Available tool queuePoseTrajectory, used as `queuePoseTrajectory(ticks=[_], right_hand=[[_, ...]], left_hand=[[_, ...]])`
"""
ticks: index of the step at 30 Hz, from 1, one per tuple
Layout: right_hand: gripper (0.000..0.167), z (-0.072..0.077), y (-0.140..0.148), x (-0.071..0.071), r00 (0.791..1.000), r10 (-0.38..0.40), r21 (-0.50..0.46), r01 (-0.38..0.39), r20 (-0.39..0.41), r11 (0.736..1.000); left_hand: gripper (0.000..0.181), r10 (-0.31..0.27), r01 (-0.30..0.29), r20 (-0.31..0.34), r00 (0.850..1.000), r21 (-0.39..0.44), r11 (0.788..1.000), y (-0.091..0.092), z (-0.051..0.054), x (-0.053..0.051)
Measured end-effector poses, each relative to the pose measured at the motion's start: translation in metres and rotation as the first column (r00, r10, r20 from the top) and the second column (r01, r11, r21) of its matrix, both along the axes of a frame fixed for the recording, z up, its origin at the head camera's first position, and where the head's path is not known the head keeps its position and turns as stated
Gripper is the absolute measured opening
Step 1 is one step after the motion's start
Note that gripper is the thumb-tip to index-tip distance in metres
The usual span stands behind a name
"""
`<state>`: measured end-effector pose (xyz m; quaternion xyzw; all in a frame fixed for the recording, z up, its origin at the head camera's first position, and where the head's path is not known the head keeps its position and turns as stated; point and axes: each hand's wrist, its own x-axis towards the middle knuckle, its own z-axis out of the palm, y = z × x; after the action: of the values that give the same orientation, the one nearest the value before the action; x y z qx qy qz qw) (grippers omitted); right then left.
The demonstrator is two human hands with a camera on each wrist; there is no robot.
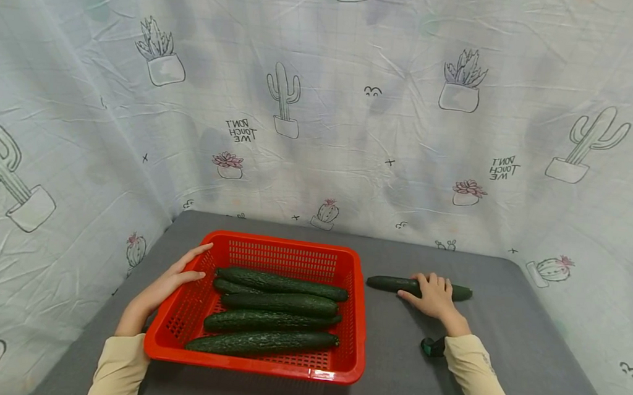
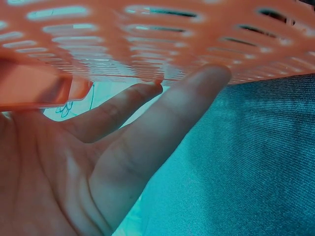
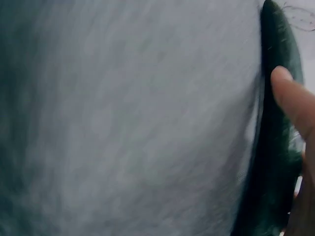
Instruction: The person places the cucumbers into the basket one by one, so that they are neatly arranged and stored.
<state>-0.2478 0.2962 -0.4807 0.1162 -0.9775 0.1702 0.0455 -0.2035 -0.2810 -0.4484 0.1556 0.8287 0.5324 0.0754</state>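
Note:
A red plastic basket (image 1: 359, 325) with slotted walls holds several dark green cucumbers (image 1: 280, 301) lying side by side. My left hand (image 1: 167, 286) grips its left rim, with digits reaching over the edge in the head view. In the left wrist view, other fingers (image 2: 147, 128) touch the slotted wall from outside. To the right of the basket, another cucumber (image 1: 388, 283) lies on the grey table. My right hand (image 1: 433, 296) holds it around the middle, fingers over the top and thumb along the near side. The right wrist view shows one digit on this cucumber (image 3: 275, 147).
The grey cloth-covered table (image 1: 391, 377) extends around the basket. A white curtain (image 1: 345, 113) printed with cacti stands behind and along both sides. A dark strap with a small device (image 1: 432, 347) sits at my right wrist.

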Motion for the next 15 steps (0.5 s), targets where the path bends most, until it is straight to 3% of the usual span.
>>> queuePoseTrajectory(ticks=[15], right_hand=[[0.048,-0.0019,0.0001,-0.0067,1.0,0.027,0.017,-0.028,0.005,0.999]], left_hand=[[0.06,0.0,0.0,0.01,1.0,0.006,1.0,-0.0006,-0.0002,-0.0008]])
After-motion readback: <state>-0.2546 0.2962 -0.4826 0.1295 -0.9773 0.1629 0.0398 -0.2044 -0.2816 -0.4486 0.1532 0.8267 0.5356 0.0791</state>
